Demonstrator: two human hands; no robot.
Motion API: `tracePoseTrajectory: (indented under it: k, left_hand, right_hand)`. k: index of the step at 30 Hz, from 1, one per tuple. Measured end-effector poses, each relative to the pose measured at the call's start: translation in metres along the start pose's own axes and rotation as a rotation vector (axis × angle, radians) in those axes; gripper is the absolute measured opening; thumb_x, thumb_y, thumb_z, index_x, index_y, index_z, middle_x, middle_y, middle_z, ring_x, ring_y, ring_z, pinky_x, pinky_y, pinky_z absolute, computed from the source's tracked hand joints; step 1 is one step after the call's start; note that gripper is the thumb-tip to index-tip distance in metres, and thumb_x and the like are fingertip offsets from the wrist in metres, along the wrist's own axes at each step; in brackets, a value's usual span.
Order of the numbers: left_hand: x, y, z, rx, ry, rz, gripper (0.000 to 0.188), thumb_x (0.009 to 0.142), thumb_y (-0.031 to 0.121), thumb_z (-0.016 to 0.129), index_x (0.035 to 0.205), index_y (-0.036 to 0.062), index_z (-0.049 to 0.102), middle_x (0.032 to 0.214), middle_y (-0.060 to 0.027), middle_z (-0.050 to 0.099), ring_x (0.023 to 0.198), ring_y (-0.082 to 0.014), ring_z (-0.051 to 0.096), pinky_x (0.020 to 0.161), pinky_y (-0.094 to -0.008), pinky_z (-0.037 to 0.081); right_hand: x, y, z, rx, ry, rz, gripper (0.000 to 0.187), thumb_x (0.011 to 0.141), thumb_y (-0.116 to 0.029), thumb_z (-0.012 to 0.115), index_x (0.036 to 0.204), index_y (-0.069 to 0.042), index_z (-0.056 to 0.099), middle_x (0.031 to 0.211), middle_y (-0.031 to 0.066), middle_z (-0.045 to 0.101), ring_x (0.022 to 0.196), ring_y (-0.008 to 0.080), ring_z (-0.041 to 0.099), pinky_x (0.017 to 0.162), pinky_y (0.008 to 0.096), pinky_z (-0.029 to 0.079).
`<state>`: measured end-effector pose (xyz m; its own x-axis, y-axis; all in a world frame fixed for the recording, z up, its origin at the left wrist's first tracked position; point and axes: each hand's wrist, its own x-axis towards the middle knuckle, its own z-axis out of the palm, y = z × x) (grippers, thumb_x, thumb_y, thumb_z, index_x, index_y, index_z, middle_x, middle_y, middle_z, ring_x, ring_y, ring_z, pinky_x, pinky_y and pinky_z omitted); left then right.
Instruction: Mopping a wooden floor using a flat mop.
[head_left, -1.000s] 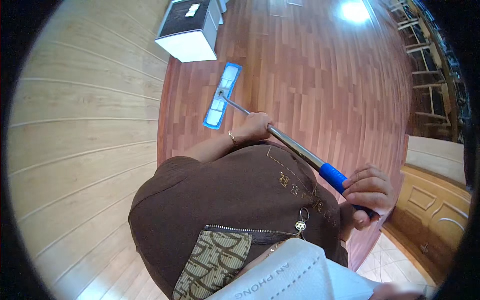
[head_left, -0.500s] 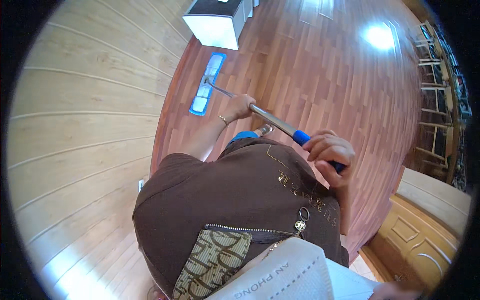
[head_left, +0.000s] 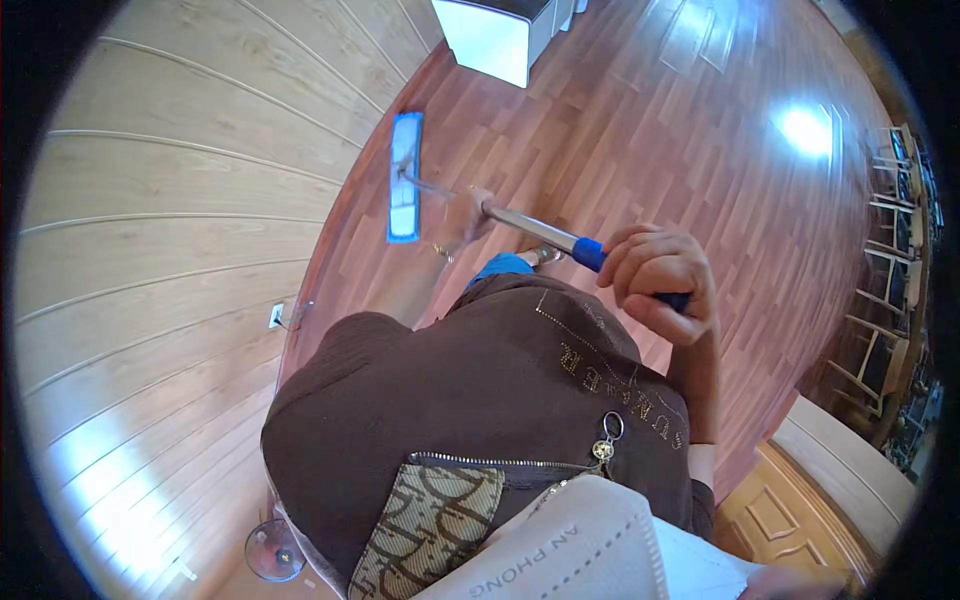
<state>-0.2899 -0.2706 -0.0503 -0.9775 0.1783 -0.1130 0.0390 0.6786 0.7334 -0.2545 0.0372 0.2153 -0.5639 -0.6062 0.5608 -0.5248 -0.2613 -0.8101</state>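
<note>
A flat mop (head_left: 404, 215) with a blue fringed edge and a pale top lies on the wood floor, close to the left wall. Its metal pole (head_left: 530, 226) slants up toward me and ends in a blue grip. My left hand (head_left: 465, 218), slightly blurred and wearing a bracelet, is closed round the lower part of the pole. Higher up, my right hand (head_left: 662, 272) wraps its fingers around the blue grip (head_left: 588, 253), covering much of it.
A white cabinet (head_left: 490, 48) stands ahead by the pale panelled wall (head_left: 190, 180). An outlet (head_left: 276, 316) with a cord sits low on that wall. Behind me at left is a round fan (head_left: 275, 550). Chairs (head_left: 885, 270) line the right side, near a wooden panelled unit (head_left: 790, 510).
The mop head has turned to point more straight ahead and slid slightly left and nearer. Both hands keep their hold. The view has shifted, bringing the fan into sight.
</note>
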Motion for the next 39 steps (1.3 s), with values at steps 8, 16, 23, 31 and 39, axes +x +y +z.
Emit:
tracePoseTrajectory:
  k: [8, 16, 23, 31, 39]
  left_hand:
    - [-0.084, -0.036, 0.031, 0.135, 0.320, 0.167, 0.030, 0.063, 0.023, 0.076, 0.065, 0.0076, 0.050, 0.066, -0.0161, 0.053, 0.069, -0.0369, 0.055, 0.059, -0.0468, 0.041]
    - [-0.085, -0.043, 0.023, 0.167, 0.057, 0.146, 0.027, 0.064, 0.024, 0.074, 0.063, 0.0075, 0.053, 0.064, -0.0166, 0.055, 0.066, -0.0383, 0.057, 0.059, -0.0472, 0.043]
    - [-0.011, 0.027, 0.033, 0.223, -0.135, 0.319, 0.015, 0.066, 0.022, 0.069, 0.070, 0.0090, 0.063, 0.070, -0.0172, 0.061, 0.068, -0.0381, 0.061, 0.060, -0.0491, 0.045]
    - [0.039, 0.125, 0.058, 0.237, -0.439, 0.487, 0.014, 0.067, 0.024, 0.068, 0.074, 0.0118, 0.067, 0.078, -0.0149, 0.066, 0.079, -0.0368, 0.064, 0.070, -0.0480, 0.050]
    - [0.109, 0.085, 0.097, -0.058, -0.400, 0.689, 0.020, 0.068, 0.023, 0.070, 0.069, 0.0064, 0.059, 0.071, -0.0165, 0.060, 0.074, -0.0381, 0.060, 0.064, -0.0463, 0.047]
  right_hand:
    - [-0.001, 0.019, 0.007, 0.265, -0.011, 0.084, 0.019, 0.075, -0.015, 0.064, 0.061, -0.004, 0.058, 0.062, 0.0086, 0.061, 0.064, 0.0249, 0.065, 0.076, 0.0419, 0.049]
    - [-0.008, 0.016, 0.005, 0.291, -0.081, 0.230, 0.021, 0.086, -0.012, 0.065, 0.074, 0.004, 0.065, 0.072, 0.0136, 0.065, 0.072, 0.0241, 0.065, 0.068, 0.0344, 0.050]
    - [-0.011, -0.053, -0.007, 0.023, 0.159, -0.010, 0.022, 0.074, -0.011, 0.065, 0.060, 0.003, 0.055, 0.061, 0.0152, 0.060, 0.059, 0.0296, 0.064, 0.062, 0.0377, 0.053]
    - [-0.013, -0.117, 0.002, -0.292, 0.003, -0.217, 0.025, 0.072, -0.015, 0.070, 0.058, -0.005, 0.053, 0.060, 0.0091, 0.059, 0.055, 0.0265, 0.063, 0.056, 0.0361, 0.052]
    - [0.015, -0.067, 0.032, -0.255, -0.073, -0.223, 0.017, 0.076, -0.014, 0.075, 0.073, -0.005, 0.060, 0.067, 0.0079, 0.062, 0.060, 0.0274, 0.063, 0.056, 0.0361, 0.051]
